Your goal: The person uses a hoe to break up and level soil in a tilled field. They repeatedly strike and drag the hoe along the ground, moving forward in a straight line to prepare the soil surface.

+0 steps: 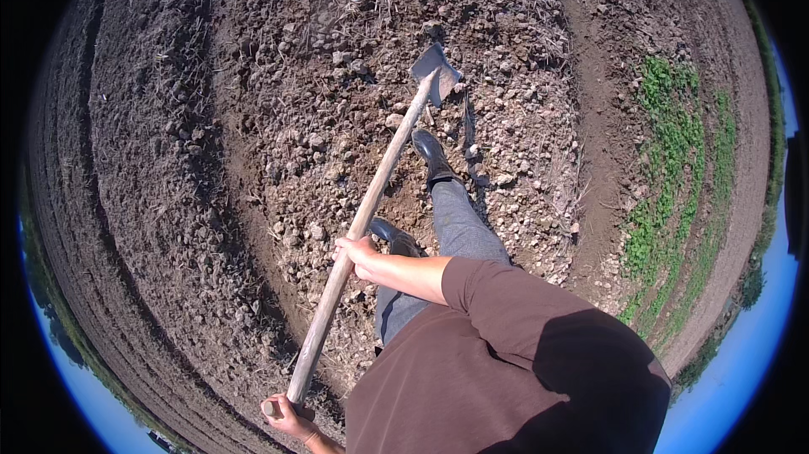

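Note:
A long-handled spade (390, 160) with a pale wooden shaft slants across the view. Its metal blade (435, 73) is at the far end, over the clods; whether its edge has entered the soil I cannot tell. My left hand (291, 421) is wrapped around the wooden crosspiece (273, 408) at the shaft's near end. Further up, my right hand (356, 255) grips the middle of the shaft. A dark rubber boot (431, 153) on my right foot stands just short of the blade. The boot on my left foot (395, 236) is further back, partly behind the shaft and my right forearm.
Broken, cloddy soil (303, 182) with bits of dry straw surrounds my feet. Shallow furrows run along both sides, the right one (597, 157) smooth and bare. Low green plants (670, 150) grow in rows beyond it. Trees and sky edge the view.

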`<control>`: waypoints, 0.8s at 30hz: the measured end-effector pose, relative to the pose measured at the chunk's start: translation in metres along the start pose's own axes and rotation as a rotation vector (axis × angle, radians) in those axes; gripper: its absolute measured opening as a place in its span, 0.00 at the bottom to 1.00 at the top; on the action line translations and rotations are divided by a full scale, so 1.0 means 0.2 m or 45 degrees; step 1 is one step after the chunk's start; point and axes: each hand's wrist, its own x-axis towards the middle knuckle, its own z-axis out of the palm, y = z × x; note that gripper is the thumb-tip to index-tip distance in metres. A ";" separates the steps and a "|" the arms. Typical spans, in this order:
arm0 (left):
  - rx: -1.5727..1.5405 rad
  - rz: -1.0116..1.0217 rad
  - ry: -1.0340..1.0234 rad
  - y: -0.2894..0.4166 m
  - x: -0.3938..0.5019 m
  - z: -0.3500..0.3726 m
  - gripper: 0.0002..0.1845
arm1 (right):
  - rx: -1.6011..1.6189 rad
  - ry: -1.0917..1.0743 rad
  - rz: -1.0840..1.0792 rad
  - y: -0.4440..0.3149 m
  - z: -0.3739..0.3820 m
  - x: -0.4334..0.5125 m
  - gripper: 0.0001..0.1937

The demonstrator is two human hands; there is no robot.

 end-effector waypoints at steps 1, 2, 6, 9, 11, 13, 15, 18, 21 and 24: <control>0.037 -0.122 0.130 0.01 -0.02 -0.06 0.07 | -0.014 -0.027 0.043 0.06 0.04 -0.03 0.09; -0.006 -0.036 0.073 0.02 -0.05 -0.09 0.06 | -0.052 -0.015 0.109 0.09 0.07 -0.04 0.11; -0.201 -0.119 0.011 0.07 -0.17 0.10 0.06 | -0.362 -0.100 -0.050 0.02 0.04 0.06 0.10; -0.240 0.071 -0.084 0.14 -0.27 0.33 0.07 | -0.058 -0.081 -0.152 -0.15 -0.05 0.17 0.11; 0.022 0.569 -0.171 0.25 -0.30 0.40 0.09 | -0.069 -0.141 -0.143 -0.24 -0.08 0.17 0.10; 0.104 0.909 -0.213 0.42 -0.30 0.39 0.13 | 0.086 -0.197 -0.118 -0.32 -0.07 0.08 0.08; 0.052 1.133 -0.188 0.60 -0.27 0.35 0.13 | 0.129 -0.280 -0.150 -0.39 -0.02 -0.07 0.10; 0.069 1.373 -0.125 0.85 -0.26 0.22 0.12 | 0.048 -0.441 -0.156 -0.45 0.06 -0.30 0.10; 0.098 1.639 -0.090 1.03 -0.24 0.11 0.12 | 0.031 -0.586 -0.132 -0.51 0.11 -0.46 0.10; -0.064 1.928 -0.188 1.12 -0.19 0.17 0.12 | -0.152 -0.668 -0.106 -0.60 0.08 -0.51 0.12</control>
